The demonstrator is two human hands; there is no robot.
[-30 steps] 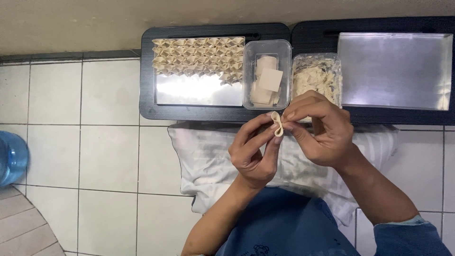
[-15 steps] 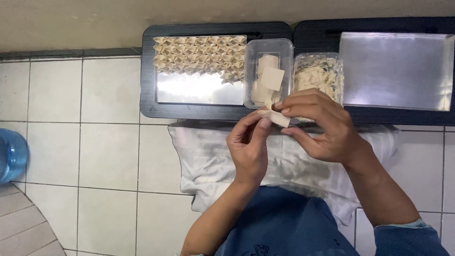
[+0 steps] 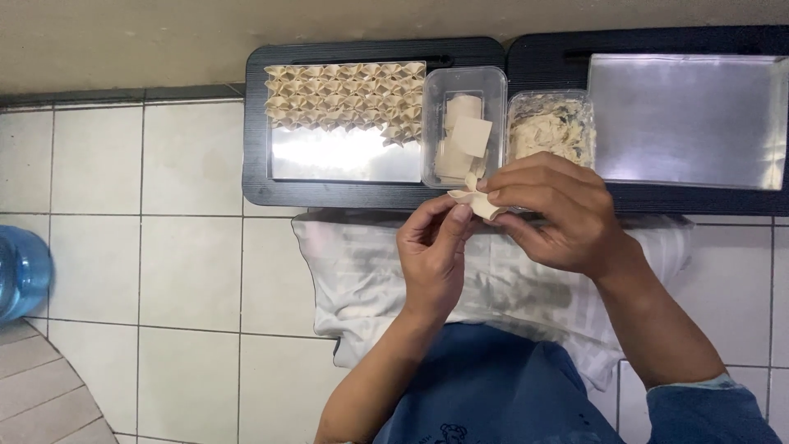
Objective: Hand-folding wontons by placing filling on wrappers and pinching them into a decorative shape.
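Between both hands is a small pale folded dumpling (image 3: 474, 197), just in front of the black trays. My right hand (image 3: 559, 215) pinches it from the right with fingertips closed on the wrapper. My left hand (image 3: 434, 255) touches its left edge with thumb and forefinger. Behind it stands a clear tub of square wrappers (image 3: 463, 131), and next to that a clear tub of pale filling (image 3: 550, 127). Rows of folded dumplings (image 3: 345, 100) fill the far part of a shiny metal tray (image 3: 345, 156).
Two black trays (image 3: 256, 131) sit side by side on the white tiled floor (image 3: 189, 271); the right one carries a bare metal pan (image 3: 686, 119). A white cloth (image 3: 362, 279) covers my lap. A blue water bottle (image 3: 20, 271) stands at the left edge.
Both hands have lifted the dumpling slightly up and away, toward the tubs. The wrapper went from a rounded pinch to a flatter, spread fold, and my left fingers have loosened.
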